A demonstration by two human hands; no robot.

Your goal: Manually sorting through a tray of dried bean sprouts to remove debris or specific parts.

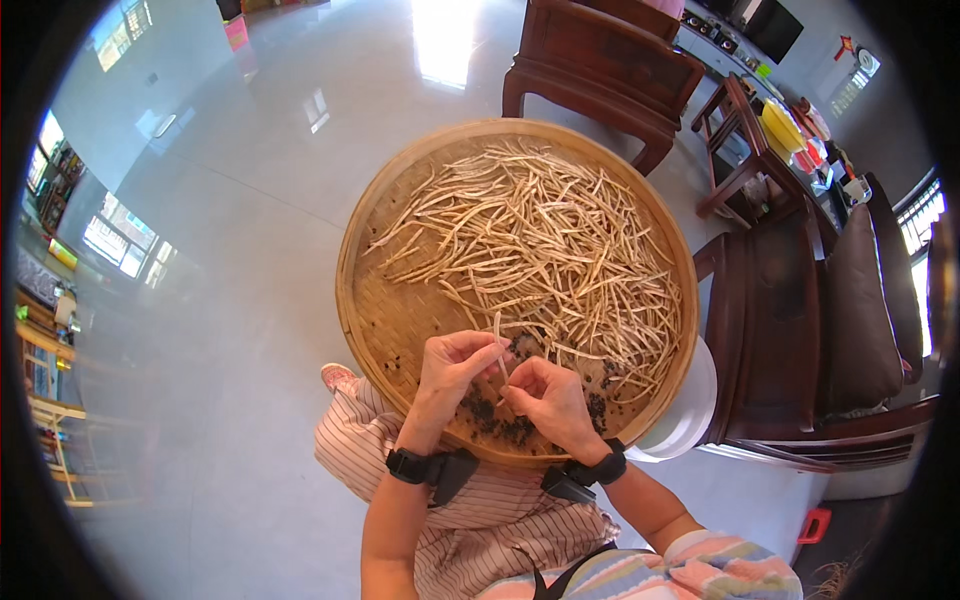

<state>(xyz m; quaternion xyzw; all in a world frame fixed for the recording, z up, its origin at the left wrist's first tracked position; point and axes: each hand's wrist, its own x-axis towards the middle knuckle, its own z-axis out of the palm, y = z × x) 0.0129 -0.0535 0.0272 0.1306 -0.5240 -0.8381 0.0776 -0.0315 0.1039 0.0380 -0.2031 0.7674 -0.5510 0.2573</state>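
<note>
A round woven bamboo tray (405,322) rests over my lap, with a large heap of dried bean pods (555,240) across its far and right parts. Above its near part, my left hand (461,365) pinches one long pale pod (497,337) between thumb and fingers. The lower part of that same pod is between the thumb and fingers of my right hand (544,397). Small dark beans (487,420) lie scattered on the tray under and around both hands. Each wrist wears a black strap with a black device.
A white plastic tub (694,412) stands beside the tray's right edge. Dark wooden seating (772,322) with a brown cushion (862,315) is at the right. Another dark wooden piece of furniture (592,75) stands beyond the tray. Shiny floor (247,300) extends to the left.
</note>
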